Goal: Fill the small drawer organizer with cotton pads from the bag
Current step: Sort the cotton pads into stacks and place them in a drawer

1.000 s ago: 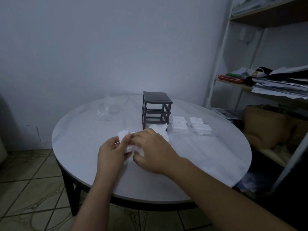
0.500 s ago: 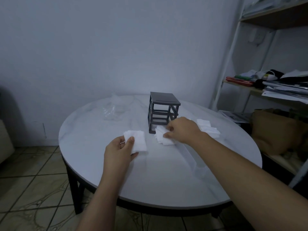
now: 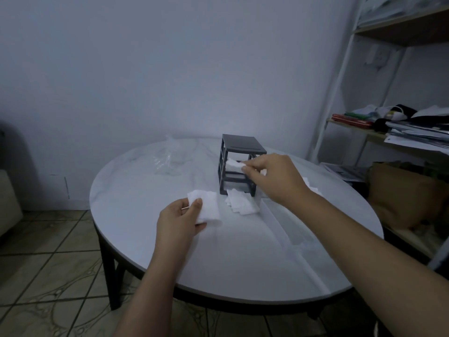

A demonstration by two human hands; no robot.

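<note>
Cotton pad, pinched by right hand, pokes into grey organizer; left hand grips more pads.

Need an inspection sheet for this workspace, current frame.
Surface: round white marble-look table, pads lying on it.
Job's things: dark grey open-frame drawer organizer upright; loose white cotton pad pile at its front; clear plastic bag behind-left.
Clutter: further pads right of organizer.
Grippers: left hand holds pad stack; right hand pinches one pad at organizer's upper level.
Cables: nothing seen.
Surroundings: white-framed shelf unit with papers right; tiled floor.
</note>
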